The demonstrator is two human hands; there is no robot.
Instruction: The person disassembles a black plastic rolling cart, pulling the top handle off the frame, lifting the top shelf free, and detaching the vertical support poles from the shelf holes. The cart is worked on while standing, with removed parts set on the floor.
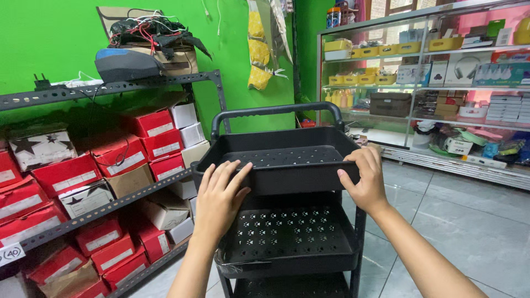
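Beside the metal shelf of red shoeboxes (83,171) stands a black tiered cart (287,243). Its top tray (281,160) sits tilted above the middle tier, gripped at the near rim: left hand (220,198) fingers spread over the edge, right hand (365,179) curled around the corner.

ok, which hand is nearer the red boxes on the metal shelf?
Left. The left hand grips the top tray's near-left rim, on the red boxes' side; the right hand holds the tray's right corner, farther away.
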